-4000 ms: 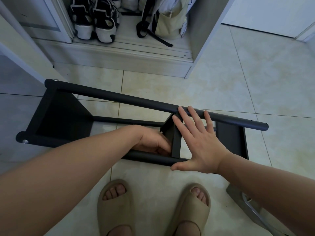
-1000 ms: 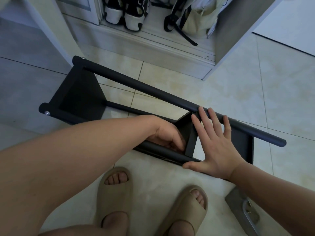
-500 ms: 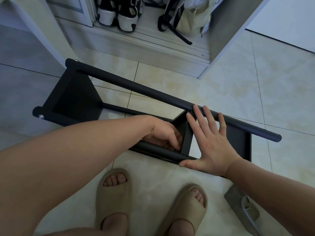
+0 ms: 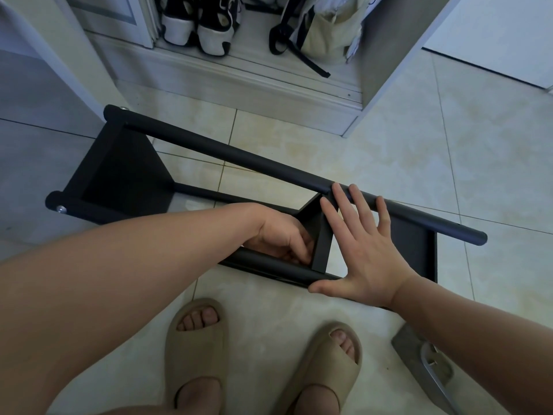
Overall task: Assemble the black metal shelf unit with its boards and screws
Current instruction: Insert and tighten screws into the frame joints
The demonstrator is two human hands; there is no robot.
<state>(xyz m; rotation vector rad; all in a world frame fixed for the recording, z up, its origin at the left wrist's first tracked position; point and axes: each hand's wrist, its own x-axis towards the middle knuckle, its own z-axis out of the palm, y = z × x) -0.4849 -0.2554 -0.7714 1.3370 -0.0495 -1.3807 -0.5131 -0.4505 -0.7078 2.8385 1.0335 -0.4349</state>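
Note:
The black metal shelf unit [image 4: 239, 157] lies on its side on the tiled floor, its tubes running left to right. Black boards sit at its left end [image 4: 119, 175], middle [image 4: 321, 244] and right end [image 4: 419, 250]. Silver screw heads [image 4: 61, 209] show at the left tube ends. My left hand [image 4: 278, 235] reaches inside the frame, fingers curled where the middle board meets the near tube; what they hold is hidden. My right hand [image 4: 365, 259] lies flat with straight fingers across the middle board's edge and the far tube, thumb on the near tube.
An open cabinet at the back holds black-and-white shoes [image 4: 194, 28] and a beige bag [image 4: 323, 28] with a black strap. My feet in beige slides [image 4: 194, 339] stand just in front of the shelf. A grey metal part [image 4: 425, 363] lies on the floor at bottom right.
Both hands stay in the same places on the shelf. Only my view has shifted a little; the shelf has not visibly moved on the floor.

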